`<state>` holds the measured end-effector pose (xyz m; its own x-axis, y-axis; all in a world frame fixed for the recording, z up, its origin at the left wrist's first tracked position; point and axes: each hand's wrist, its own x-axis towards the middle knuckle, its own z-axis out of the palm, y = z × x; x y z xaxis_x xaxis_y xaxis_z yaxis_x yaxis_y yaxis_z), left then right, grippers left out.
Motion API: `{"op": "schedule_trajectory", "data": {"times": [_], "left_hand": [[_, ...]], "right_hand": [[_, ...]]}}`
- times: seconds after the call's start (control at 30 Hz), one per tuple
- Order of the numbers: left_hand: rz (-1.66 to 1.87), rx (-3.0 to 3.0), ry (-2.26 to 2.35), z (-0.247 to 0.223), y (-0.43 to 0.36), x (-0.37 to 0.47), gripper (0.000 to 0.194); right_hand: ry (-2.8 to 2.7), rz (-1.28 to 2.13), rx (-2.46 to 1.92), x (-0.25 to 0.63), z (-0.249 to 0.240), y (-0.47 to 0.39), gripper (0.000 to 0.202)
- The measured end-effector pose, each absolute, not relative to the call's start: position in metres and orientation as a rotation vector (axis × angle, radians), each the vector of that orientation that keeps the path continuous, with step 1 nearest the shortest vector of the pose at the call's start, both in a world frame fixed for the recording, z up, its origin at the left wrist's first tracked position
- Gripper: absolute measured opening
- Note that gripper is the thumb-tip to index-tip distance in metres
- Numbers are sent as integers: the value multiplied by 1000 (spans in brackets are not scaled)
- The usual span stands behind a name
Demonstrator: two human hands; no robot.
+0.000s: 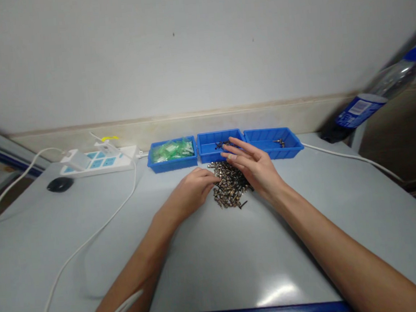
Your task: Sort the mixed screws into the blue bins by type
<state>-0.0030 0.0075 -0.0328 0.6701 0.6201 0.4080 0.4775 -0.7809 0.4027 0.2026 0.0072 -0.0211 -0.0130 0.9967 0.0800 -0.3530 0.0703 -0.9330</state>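
A heap of small metal screws (230,188) lies on the pale table below the middle blue bin (207,149). At the heap's left edge is my left hand (196,188), its fingers pinched together; what is between the fingertips is too small to name. My right hand (255,164) hovers over the heap's upper right and the front of the middle bin, fingers apart, with nothing seen in it. Dark screws (224,144) lie in the middle bin. The right blue bin (265,151) has a few screws (279,143), and the left blue bin (172,165) contains green plastic packets (173,150).
A white power strip (122,163) with plugged-in chargers and a black mouse-like object (60,184) sit at the left. A white cable (88,240) curves across the table's left side and over my left forearm. A dark-drink bottle (359,110) leans at the right.
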Motion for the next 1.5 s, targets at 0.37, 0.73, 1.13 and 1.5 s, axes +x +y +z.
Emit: {"op": "schedule_trajectory", "data": {"times": [0.37,0.73,1.13,1.5], "left_hand": [[654,2666,1026,-25,4,-5,18],[984,2611,990,-18,5,-5,18],[1219,1743,1211,-10,-4,14,10],[1167,1381,1141,-10,-7,19,28]], "right_hand": [[-1022,1292,-970,209,-18,6,43],[-980,1334,-944,210,-17,6,32],[-1318,1268,-1057,209,-17,1,26],[-1286,1433,-958,202,-18,-5,31]]}}
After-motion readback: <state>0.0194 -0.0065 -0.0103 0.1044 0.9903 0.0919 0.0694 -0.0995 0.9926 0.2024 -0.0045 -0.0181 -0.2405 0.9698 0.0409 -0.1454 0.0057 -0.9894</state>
